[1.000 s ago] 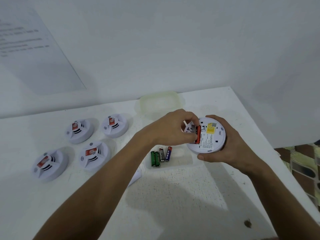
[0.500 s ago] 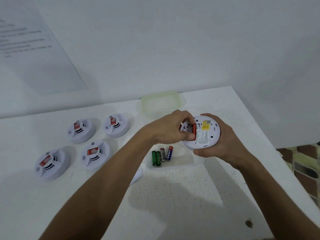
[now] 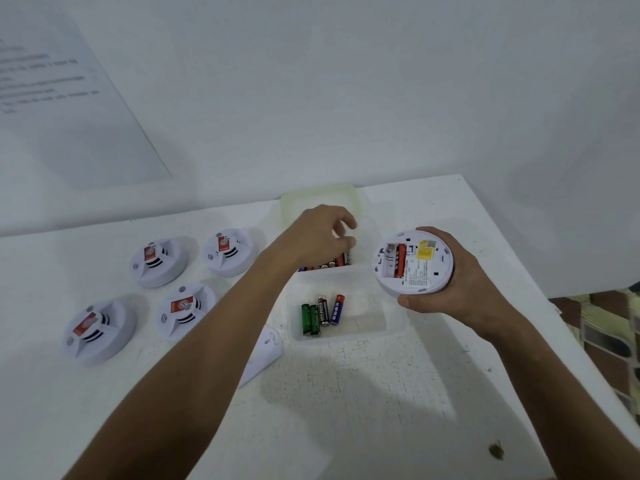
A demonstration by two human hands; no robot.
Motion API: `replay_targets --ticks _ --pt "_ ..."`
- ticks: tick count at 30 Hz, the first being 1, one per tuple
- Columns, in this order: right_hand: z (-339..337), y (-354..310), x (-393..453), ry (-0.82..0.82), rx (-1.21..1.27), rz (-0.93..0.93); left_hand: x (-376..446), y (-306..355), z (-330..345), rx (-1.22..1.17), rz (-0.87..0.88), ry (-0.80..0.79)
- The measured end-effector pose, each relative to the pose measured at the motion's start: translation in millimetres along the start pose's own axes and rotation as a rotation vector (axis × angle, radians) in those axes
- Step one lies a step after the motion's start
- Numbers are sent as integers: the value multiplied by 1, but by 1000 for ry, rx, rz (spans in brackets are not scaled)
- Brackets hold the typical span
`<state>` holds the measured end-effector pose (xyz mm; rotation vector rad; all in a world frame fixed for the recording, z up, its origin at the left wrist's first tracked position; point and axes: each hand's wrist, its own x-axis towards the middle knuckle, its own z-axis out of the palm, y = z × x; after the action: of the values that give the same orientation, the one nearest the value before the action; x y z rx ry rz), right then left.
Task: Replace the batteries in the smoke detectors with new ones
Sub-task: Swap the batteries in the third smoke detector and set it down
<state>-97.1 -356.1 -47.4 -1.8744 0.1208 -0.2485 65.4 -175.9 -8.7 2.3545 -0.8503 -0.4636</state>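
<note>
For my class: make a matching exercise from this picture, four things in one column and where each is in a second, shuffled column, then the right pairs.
Things
1. round white smoke detector with open back
2. orange-red battery
3. two green batteries
4. left hand

Places
A. over the far clear tray of batteries
B. in the right hand
C. in the detector's compartment
D. in the near clear plastic tray

Pairs: 1-B, 2-C, 3-D, 4-A

The left arm is stretched forward and inward, its hand [image 3: 320,237] held raised with fingers loosely curled, nothing seen between them. The right hand [image 3: 457,289] is held up, palm turned inward, fingers wrapped in a grip.
</note>
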Motion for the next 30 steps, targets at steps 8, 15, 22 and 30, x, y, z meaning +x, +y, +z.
replay_targets --ticks 8,15,22,30 --pt "-9 4 -4 -6 14 16 43 -22 31 407 -112 -212" --pt "-13 7 -6 -3 44 22 47 -36 37 265 -89 -116" --pt "-8 6 -6 -19 50 12 36 -30 30 40 -84 78" --pt "-13 7 -18 1 64 -4 -35 3 20 -134 -9 207"
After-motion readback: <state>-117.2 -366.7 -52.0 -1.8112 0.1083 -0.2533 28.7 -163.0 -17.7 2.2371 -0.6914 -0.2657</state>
